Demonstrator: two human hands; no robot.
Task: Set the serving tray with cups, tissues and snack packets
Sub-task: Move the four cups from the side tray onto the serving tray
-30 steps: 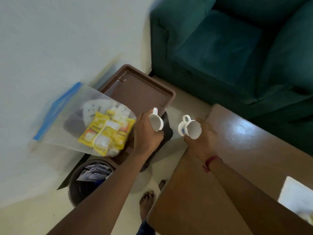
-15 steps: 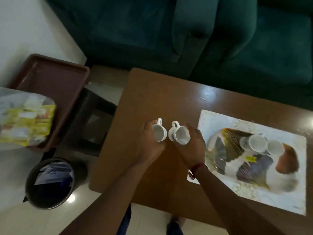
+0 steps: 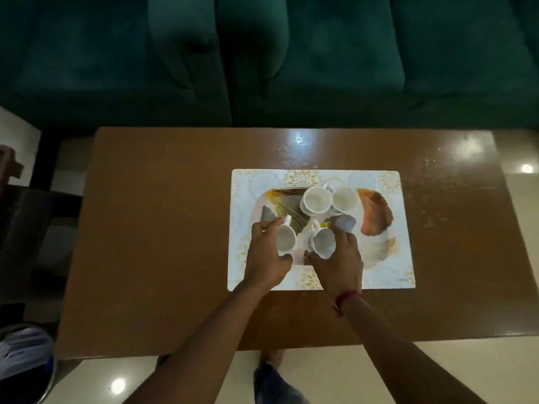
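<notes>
A white patterned serving tray [image 3: 388,258] lies on the brown table [image 3: 163,243]. Two white cups [image 3: 316,199] [image 3: 344,200] stand side by side at the tray's far middle. My left hand [image 3: 267,258] grips a white cup [image 3: 285,239] by its side, low over the tray's near left part. My right hand [image 3: 339,263] holds another white cup [image 3: 322,242] right beside it, tilted. Whether these two cups touch the tray I cannot tell. No tissues or snack packets are in view.
A dark green sofa [image 3: 291,53] runs along the table's far side. At the left stand a dark stool [image 3: 32,228] and, near the bottom corner, a bin [image 3: 23,363] with paper in it. My feet show below the table's near edge.
My view swung right from the stool and snack bag to the table. Both hands carried their cups over the tray, where they are now low beside the other two cups.
</notes>
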